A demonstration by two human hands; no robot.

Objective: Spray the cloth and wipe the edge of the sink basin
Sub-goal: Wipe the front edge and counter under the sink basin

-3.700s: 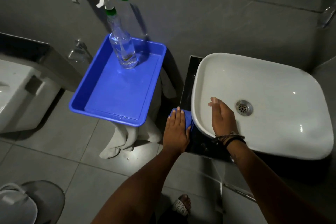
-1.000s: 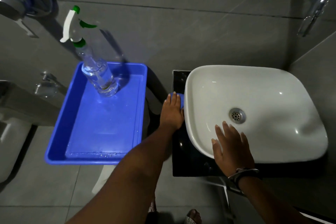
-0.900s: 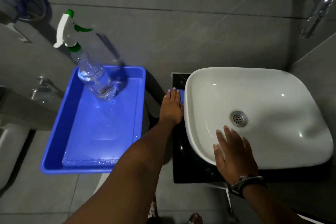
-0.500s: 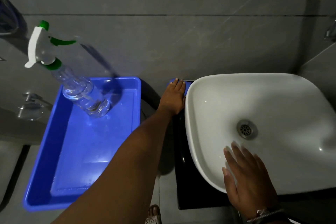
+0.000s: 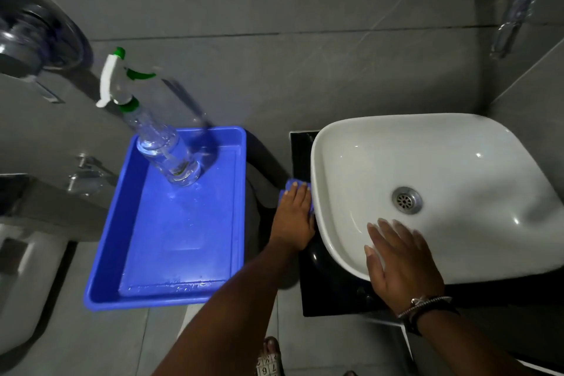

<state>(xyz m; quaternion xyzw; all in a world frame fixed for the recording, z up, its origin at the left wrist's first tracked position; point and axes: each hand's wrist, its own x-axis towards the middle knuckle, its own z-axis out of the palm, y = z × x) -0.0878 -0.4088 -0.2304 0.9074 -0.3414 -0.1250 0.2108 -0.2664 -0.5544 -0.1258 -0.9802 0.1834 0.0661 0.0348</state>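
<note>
**Wiping the left rim of the basin with a folded cloth**

Left hand (image 5: 292,220) laid flat, fingers together, pressing a blue cloth (image 5: 288,185) against the outer left wall of the white sink basin (image 5: 457,143); only the far edge and one side of the cloth visible past the fingertips. Right hand (image 5: 399,262) spread wide and empty, palm down on the near rim of the basin, apparently as a brace

Cloth judged soft, light and limp, probably damp: no fixed grip point, best handled under a flat palm with the fingers trapping its leading edge so that it does not bunch or slip out. Basin glazed, hard and smooth, likely slippery where wet; rim rounded, so steady sideways pressure needed to keep the cloth on the curve rather than sliding down onto the black desk (image 5: 331,293) beneath

Spray bottle (image 5: 158,143), clear with white and green trigger head, standing upright in the far corner of a blue tray (image 5: 241,192), well apart from both hands; tray floor showing a wet sheen. Spraying judged already done, wiping in progress along the left edge, with back, right and front edges seemingly left to cover

Room dim, walls and floor of grey tile; chrome tap (image 5: 515,0) on the wall above the basin, drain (image 5: 406,200) at basin centre, a white fixture partly seen at far left
</note>
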